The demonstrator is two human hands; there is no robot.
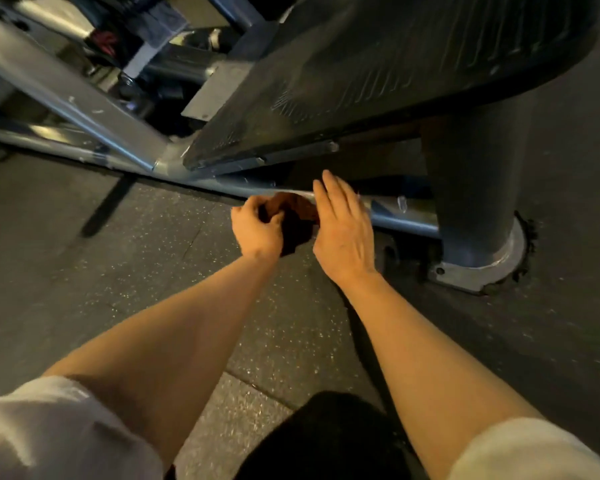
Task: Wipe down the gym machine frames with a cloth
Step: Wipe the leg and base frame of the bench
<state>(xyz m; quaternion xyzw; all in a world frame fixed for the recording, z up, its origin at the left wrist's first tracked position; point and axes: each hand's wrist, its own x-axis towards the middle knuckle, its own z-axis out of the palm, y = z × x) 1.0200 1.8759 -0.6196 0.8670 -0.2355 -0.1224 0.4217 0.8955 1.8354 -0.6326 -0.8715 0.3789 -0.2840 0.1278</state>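
Observation:
A silver-grey frame tube [406, 216] of the gym machine runs low along the floor, from the left toward a round post at the right. My left hand [257, 226] grips a dark brownish cloth [297, 220] bunched against this tube. My right hand [342, 223] lies just right of the cloth with its fingers straight, reaching over the tube; part of the cloth is hidden behind it. A second silver frame beam [70, 95] slants in from the upper left and joins the low tube.
A large black ribbed foot plate [378, 71] overhangs the tube just above my hands. A thick dark post [475, 188] with a bolted metal base flange [482, 271] stands at the right. Dark speckled rubber flooring [118, 258] lies under my arms.

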